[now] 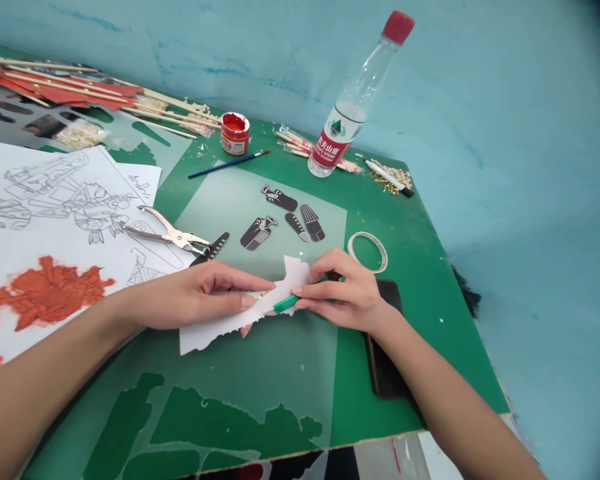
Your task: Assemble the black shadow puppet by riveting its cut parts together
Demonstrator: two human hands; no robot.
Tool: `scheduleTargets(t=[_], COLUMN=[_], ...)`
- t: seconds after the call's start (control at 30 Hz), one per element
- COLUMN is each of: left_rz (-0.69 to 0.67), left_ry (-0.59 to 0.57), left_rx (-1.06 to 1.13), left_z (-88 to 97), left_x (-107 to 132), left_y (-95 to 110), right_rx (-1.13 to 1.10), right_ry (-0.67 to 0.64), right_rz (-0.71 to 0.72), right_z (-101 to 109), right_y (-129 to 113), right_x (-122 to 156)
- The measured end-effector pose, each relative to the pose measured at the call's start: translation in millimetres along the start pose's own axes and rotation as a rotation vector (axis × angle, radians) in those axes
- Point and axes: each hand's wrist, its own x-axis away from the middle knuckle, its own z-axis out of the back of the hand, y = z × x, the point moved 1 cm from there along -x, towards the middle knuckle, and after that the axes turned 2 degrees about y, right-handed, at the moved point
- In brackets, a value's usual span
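Note:
A white paper cutout (225, 323) with a jagged edge is held above the table between my hands. My left hand (207, 293) grips it from the left, thumb on top, other fingers partly hidden beneath. Closed around a green-bodied tool (287, 303), my right hand (343, 290) brings that tool's end against the paper; its exact kind is hidden by my fingers. A small gold-coloured bit (263, 294) shows on the paper near my left fingertips. Behind lie black cut-out figure pieces (259, 233) on a translucent sheet (215, 200).
A hole punch (173, 235) rests left on drawn sheets (80, 193). Behind stand a red paint jar (235, 135), a paintbrush (230, 164) and a water bottle (337, 130). Right are a tape roll (351, 248), a phone (387, 363) and a marker (387, 177). Wooden sticks (75, 87) lie back left.

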Motion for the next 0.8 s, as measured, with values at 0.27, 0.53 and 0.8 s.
scheduleTargets(t=[0.27, 0.53, 0.8], left_rz=[0.018, 0.001, 0.006], left_ry=[0.008, 0.030, 0.028], left_rx=[-0.012, 0.000, 0.033], left_z=[0.2, -1.3, -2.1], left_x=[0.0, 0.1, -0.8], left_y=[-0.7, -0.1, -0.9], right_rx=[0.009, 0.023, 0.042], right_ry=[-0.013, 0.009, 0.008], right_rz=[-0.013, -0.011, 0.001], right_z=[0.0, -0.5, 0.5], right_y=[-0.3, -0.7, -2.8], right_x=[0.5, 1.1, 0.0])
